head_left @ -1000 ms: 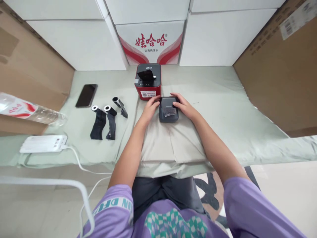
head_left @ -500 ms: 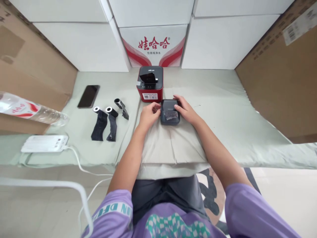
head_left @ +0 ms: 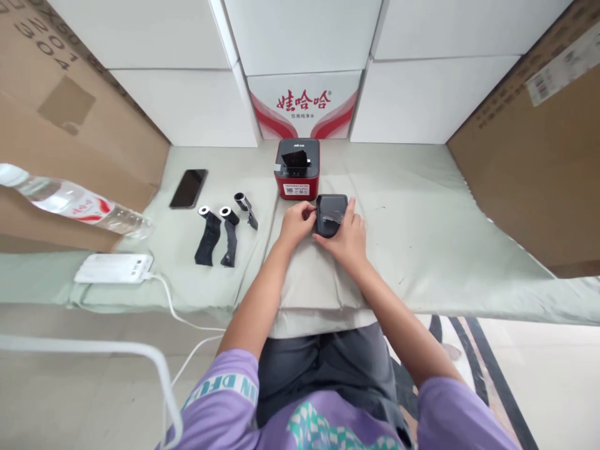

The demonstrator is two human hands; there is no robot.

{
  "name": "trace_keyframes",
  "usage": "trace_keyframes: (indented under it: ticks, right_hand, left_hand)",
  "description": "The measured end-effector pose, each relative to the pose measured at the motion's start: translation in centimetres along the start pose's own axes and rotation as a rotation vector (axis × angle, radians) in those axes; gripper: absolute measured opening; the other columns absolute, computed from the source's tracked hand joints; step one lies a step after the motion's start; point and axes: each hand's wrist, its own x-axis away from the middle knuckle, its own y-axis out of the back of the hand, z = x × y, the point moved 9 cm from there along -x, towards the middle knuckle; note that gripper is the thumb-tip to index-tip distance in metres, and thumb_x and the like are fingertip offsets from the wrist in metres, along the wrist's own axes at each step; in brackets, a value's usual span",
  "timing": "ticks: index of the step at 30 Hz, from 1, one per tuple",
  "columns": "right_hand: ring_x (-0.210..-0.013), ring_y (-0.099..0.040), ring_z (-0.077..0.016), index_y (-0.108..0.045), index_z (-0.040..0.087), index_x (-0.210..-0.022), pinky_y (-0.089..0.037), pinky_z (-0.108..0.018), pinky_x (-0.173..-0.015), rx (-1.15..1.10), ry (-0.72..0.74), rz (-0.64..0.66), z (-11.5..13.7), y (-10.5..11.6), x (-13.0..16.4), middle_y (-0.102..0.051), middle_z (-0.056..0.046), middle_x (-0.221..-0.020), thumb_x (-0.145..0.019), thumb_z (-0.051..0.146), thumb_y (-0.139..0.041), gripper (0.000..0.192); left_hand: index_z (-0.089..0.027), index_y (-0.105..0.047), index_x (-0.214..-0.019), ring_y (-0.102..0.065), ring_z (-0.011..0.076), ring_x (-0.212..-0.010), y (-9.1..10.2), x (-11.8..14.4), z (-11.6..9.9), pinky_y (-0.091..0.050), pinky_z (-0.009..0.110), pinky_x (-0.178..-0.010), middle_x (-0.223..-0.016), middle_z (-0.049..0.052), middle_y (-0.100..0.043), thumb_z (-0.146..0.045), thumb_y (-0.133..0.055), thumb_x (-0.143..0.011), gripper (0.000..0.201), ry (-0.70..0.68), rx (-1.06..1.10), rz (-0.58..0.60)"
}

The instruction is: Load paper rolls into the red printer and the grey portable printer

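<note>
A small dark grey box-shaped device lies on the pale green cloth in front of a red and black printer. My left hand grips the device's left edge with curled fingers. My right hand lies over its lower right side, fingers on top near a shiny strip of film on the device. Both forearms reach forward over a folded cloth pad.
Left of the hands lie three black paper rolls, a black phone, a white power strip with its cable, and a water bottle. White cartons stand behind, brown cardboard boxes at both sides.
My right hand has slid from the device's upper right edge down over its lower right side. My left hand has closed in on the left edge. The view has shifted slightly.
</note>
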Motion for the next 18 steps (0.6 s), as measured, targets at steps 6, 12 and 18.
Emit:
trace_keyframes:
  ticks: [6, 12, 18]
  right_hand:
    - [-0.129, -0.050, -0.0464, -0.009, 0.018, -0.167, -0.037, -0.071, -0.112, -0.063, 0.017, -0.106, -1.7, 1.8, -3.0, -0.053, -0.025, -0.139, -0.060, 0.054, -0.084, 0.135]
    - [-0.139, -0.042, -0.0480, -0.012, 0.016, -0.165, -0.027, -0.074, -0.118, -0.051, -0.107, -0.258, -6.0, 3.1, -9.0, -0.049, -0.027, -0.146, -0.059, 0.056, -0.085, 0.135]
    - [-0.141, -0.041, -0.0514, -0.007, 0.018, -0.167, -0.027, -0.078, -0.115, -0.046, -0.183, -0.205, -7.3, 3.2, -9.9, -0.047, -0.028, -0.151, -0.053, 0.053, -0.089, 0.145]
  left_hand:
    - [-0.019, -0.075, -0.095, -0.066, 0.0178, -0.076, -0.6, -0.3, -0.1, -0.049, 0.031, -0.073, -0.089, 0.005, -0.076, -0.021, -0.061, -0.087, 0.015, -0.042, -0.017, 0.024]
    - [-0.020, -0.073, -0.092, -0.066, 0.0181, -0.077, -0.7, -0.5, -0.5, -0.050, 0.032, -0.075, -0.090, 0.004, -0.076, -0.019, -0.060, -0.088, 0.013, -0.043, -0.044, 0.035]
    - [-0.021, -0.070, -0.099, -0.066, 0.0213, -0.093, 1.5, -0.1, -1.3, -0.054, 0.036, -0.090, -0.101, 0.007, -0.072, -0.018, -0.057, -0.091, 0.015, -0.071, -0.072, -0.159]
